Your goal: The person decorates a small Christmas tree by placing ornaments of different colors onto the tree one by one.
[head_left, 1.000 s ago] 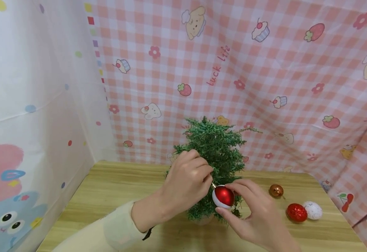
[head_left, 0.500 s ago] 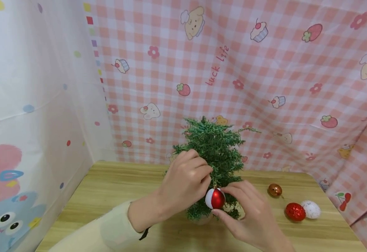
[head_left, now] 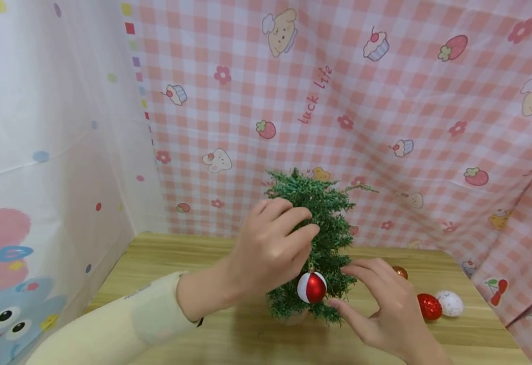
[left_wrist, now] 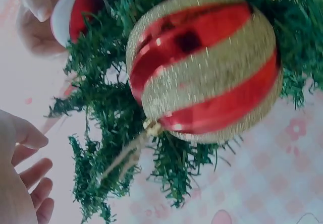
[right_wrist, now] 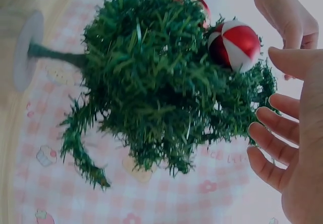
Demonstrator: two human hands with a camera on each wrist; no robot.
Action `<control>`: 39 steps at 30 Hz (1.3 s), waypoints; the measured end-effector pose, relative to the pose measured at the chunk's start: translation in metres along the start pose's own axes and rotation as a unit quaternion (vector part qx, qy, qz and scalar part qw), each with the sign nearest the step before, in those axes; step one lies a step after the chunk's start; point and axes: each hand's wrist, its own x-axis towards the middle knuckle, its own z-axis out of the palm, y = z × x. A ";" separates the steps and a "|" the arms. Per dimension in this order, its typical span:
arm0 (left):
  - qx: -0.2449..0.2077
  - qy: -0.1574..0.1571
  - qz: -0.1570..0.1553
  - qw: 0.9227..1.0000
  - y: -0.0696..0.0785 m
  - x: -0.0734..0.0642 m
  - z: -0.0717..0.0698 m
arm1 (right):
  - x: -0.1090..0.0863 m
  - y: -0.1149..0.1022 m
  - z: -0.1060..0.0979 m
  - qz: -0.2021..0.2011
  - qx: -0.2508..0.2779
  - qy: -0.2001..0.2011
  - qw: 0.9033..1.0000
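A red and white Christmas ball [head_left: 312, 287] hangs by its gold cap from the front of a small green Christmas tree [head_left: 322, 203]. My left hand [head_left: 268, 246] is raised before the tree, above and left of the ball; the left wrist view shows its fingers [left_wrist: 36, 173] loosely bent around nothing. To the ball's right is my right hand [head_left: 384, 299], thumb and fingers spread apart and holding nothing. A larger ball with red and glittery gold stripes [left_wrist: 212, 67] hangs on the tree in the left wrist view. In the head view, my left hand hides part of the tree.
On the wooden table [head_left: 170, 258], right of my right hand, lie a red ball [head_left: 430, 306], a white speckled ball [head_left: 450, 303] and a partly hidden copper ball [head_left: 400, 272]. A pink checked cloth [head_left: 229, 116] hangs behind the tree.
The red and white ball swung left and turned upright under the branch. My right hand let go of it and drew back right. My left hand rose slightly, its fingers loosening.
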 end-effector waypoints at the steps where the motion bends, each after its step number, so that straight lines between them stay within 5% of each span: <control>1: 0.006 0.004 0.002 1.000 -0.002 0.002 0.000 | -0.001 0.001 -0.002 0.001 -0.002 -0.001 1.000; 7: 0.027 0.011 -0.005 1.000 -0.015 0.010 0.001 | -0.004 0.010 -0.011 -0.005 -0.016 0.005 1.000; 21: -0.002 -0.057 -0.090 0.994 -0.027 0.016 0.012 | -0.027 0.041 -0.034 0.026 -0.088 -0.002 0.996; 39: 0.016 -0.078 -0.102 0.992 -0.024 0.018 0.028 | -0.079 0.095 -0.071 0.135 -0.135 -0.088 0.978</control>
